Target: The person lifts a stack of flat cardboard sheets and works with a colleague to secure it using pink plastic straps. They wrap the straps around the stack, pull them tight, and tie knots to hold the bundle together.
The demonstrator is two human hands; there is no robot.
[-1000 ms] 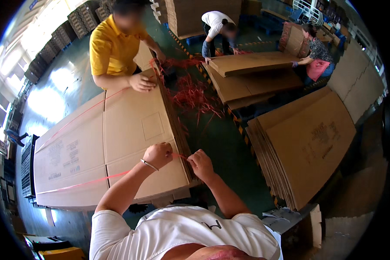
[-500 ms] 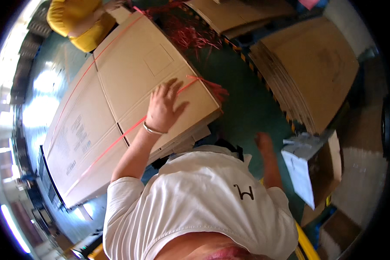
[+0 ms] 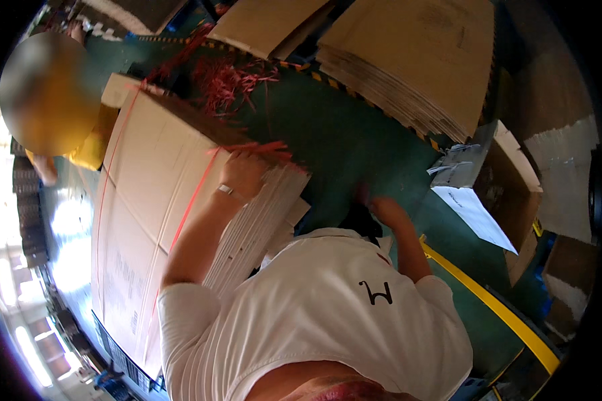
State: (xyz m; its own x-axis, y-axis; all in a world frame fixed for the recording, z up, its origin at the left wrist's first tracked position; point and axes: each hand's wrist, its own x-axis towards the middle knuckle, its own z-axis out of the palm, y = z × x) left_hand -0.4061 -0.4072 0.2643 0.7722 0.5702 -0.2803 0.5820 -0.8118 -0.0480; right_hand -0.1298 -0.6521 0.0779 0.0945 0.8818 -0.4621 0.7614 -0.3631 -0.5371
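Observation:
A tall stack of flat cardboard sheets [image 3: 174, 147], bound with red plastic strap [image 3: 197, 190], stands at my left. My left hand [image 3: 244, 177], with a bracelet at the wrist, is at the stack's near right edge, its fingers curled over the strap where loose red ends stick out. The fingertips are partly hidden. My right hand [image 3: 388, 212] is low in front of my body, right of the stack. Its fingers look closed, and a blurred dark reddish shape lies beside them; I cannot make out what it is.
A heap of red strap scraps [image 3: 224, 83] lies on the green floor. Farther off are more cardboard stacks [image 3: 415, 53]. At right stand an open box [image 3: 508, 180] and a yellow bar [image 3: 495, 297]. A person in yellow [image 3: 87, 150] is beyond the stack's far left end.
My view has turned, so the stack appears steeper and farther left. My left hand has gone from spread fingers above the cardboard to curled at the strap by the edge. My right hand moved inward.

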